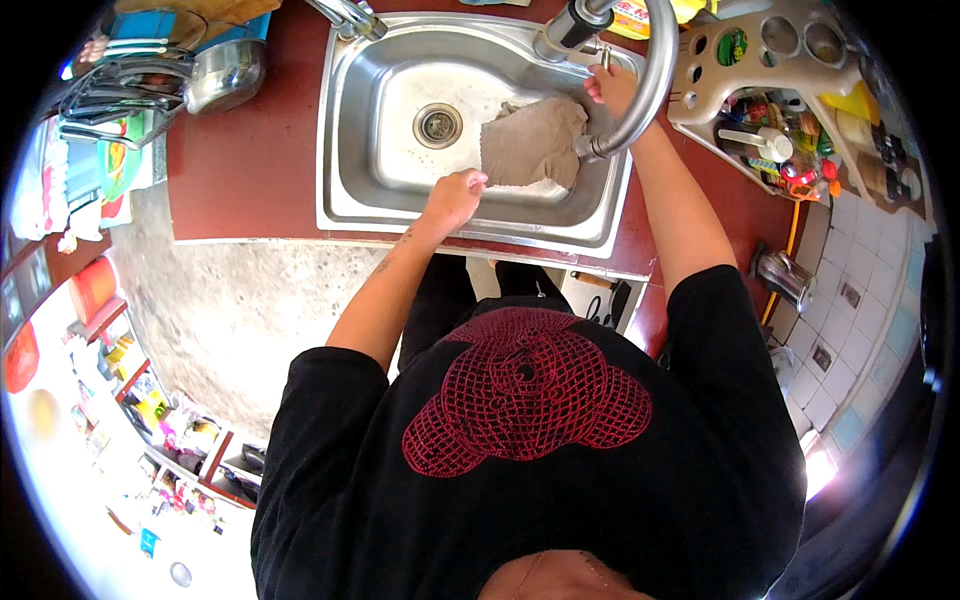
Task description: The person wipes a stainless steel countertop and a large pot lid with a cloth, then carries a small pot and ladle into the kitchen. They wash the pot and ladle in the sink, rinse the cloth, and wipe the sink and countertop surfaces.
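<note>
In the stainless steel sink (pixel 356 165) a grey-brown cloth (pixel 525 146) lies spread right of the drain strainer (pixel 438 126). My left hand (pixel 456 196) is over the sink's near side, its fingertips at the cloth's lower left corner; whether they pinch it I cannot tell. My right hand (pixel 611 84) reaches to the far right of the sink, its fingers around the small metal lever (pixel 606 58) beside the faucet base. The curved faucet spout (pixel 652 82) arches over the right wrist, its outlet above the cloth's right edge. No water stream is plain to see.
A second metal tap (pixel 356 21) stands at the sink's far left corner. On the left are a steel pot (pixel 225 77) and a black wire rack (pixel 124 86). A beige plastic holder (pixel 705 90) with bottles is at the right. A metal kettle (pixel 784 276) sits near the counter's right edge.
</note>
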Demonstrator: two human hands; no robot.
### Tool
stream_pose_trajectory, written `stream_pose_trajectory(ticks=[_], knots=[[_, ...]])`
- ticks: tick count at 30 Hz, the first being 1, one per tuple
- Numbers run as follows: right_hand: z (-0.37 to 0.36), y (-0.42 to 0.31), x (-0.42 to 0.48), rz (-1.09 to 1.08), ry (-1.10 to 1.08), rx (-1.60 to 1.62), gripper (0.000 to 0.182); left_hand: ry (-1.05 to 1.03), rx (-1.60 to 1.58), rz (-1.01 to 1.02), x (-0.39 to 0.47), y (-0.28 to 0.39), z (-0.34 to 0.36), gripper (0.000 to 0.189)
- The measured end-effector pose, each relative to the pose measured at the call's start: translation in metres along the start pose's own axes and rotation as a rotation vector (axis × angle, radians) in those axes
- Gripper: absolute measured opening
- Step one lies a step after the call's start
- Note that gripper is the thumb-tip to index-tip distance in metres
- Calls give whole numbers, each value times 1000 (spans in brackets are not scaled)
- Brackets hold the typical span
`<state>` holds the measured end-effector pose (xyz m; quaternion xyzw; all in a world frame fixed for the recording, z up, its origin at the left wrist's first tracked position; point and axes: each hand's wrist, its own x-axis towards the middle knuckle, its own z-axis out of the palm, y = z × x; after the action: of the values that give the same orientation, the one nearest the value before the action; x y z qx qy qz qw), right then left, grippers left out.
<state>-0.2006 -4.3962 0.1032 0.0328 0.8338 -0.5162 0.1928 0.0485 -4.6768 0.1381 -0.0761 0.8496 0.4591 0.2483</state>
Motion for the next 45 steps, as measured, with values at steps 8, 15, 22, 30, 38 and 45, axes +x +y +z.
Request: stream_pose_trajectory(ticks=[8, 15, 22, 30, 38, 45], knots=[[8, -16, -7, 198, -56, 110, 31, -128, -743, -290, 45, 27, 29, 26], [92, 14, -78, 417, -156, 698, 27, -72, -1335, -637, 112, 48, 72, 33], [162, 52, -112, 738, -144, 784, 20, -77, -1625, -741, 126, -11, 98, 32], [149, -39, -163, 590, -30, 760, 48, 116, -968, -569, 209, -55, 150, 26], [143, -91, -182, 874, 0, 990, 52, 32, 473, -126, 182, 35, 108, 27], [159, -26, -118, 880, 117, 1059, 34, 632, 1593, -397, 171, 49, 108, 41]])
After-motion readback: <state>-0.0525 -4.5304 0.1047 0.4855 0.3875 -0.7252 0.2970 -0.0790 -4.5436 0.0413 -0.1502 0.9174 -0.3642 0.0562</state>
